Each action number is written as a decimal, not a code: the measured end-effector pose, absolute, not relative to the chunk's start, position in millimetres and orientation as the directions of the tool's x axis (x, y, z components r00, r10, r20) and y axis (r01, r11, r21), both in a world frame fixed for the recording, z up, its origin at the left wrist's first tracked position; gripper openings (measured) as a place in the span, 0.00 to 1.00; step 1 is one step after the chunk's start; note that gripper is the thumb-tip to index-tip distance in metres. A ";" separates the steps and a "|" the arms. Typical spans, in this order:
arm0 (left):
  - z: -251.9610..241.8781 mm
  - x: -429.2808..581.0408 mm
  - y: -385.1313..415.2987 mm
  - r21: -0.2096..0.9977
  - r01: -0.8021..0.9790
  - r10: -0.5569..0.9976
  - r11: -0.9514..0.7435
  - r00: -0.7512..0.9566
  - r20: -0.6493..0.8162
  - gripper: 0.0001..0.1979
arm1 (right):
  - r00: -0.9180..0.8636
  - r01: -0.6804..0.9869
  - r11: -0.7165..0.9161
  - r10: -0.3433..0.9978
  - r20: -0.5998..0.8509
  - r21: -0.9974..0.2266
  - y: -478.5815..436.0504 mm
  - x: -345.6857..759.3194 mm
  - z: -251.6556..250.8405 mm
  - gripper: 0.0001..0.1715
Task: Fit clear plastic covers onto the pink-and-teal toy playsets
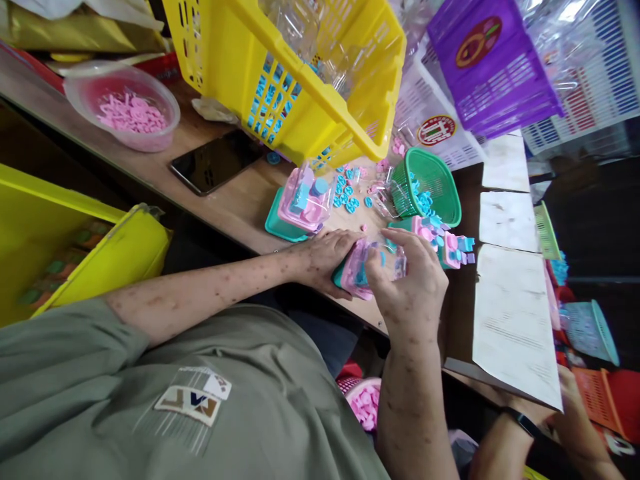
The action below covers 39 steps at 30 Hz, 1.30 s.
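Note:
My left hand (327,257) is wrapped round a small teal and pink plastic toy (356,275) near the table's front edge. On the toy's other side, my right hand (413,283) has its fingers curled on a clear plastic cover (399,261), which lies against the toy's pink face. Blue parts show through the cover. A similar toy with a clear cover (306,203) lies to the left of my hands. Beyond my right hand are pink and teal toys without visible covers (425,230), bearing small blue and purple pieces.
Small blue wheel-like parts (345,190) lie scattered behind my hands. A green basket (450,180) holds blue pieces. Further back stands a yellow crate (320,80); a phone (215,160) and a tub of pink parts (127,137) are left. Another person's forearm (505,440) shows lower right.

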<state>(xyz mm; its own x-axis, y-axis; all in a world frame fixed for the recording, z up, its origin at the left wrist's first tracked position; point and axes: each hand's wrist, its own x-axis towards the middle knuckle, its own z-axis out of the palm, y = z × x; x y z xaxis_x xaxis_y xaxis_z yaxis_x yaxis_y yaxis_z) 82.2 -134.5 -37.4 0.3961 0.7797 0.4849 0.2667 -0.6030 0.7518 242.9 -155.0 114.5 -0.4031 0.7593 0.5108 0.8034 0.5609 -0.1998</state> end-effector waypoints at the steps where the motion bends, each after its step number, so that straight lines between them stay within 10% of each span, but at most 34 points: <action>1: -38.9 82.7 -133.8 0.756 0.266 0.782 -0.598 0.400 0.477 0.66 | -0.399 0.808 0.554 0.764 0.508 -0.199 -154.2 243.0 113.0 0.13; 39: -56.6 95.5 -105.6 0.730 0.153 0.727 -0.666 0.355 0.588 0.64 | -0.357 0.872 0.474 0.787 0.502 -0.123 -130.7 237.0 81.5 0.14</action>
<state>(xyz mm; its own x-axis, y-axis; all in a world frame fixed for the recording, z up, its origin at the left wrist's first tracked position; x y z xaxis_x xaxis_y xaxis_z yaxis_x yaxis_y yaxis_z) 95.5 -105.6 -56.6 0.3551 0.7267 0.5880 0.1531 -0.6657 0.7303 237.0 -130.7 81.5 -0.3573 0.7875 0.5021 0.8717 0.4742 -0.1234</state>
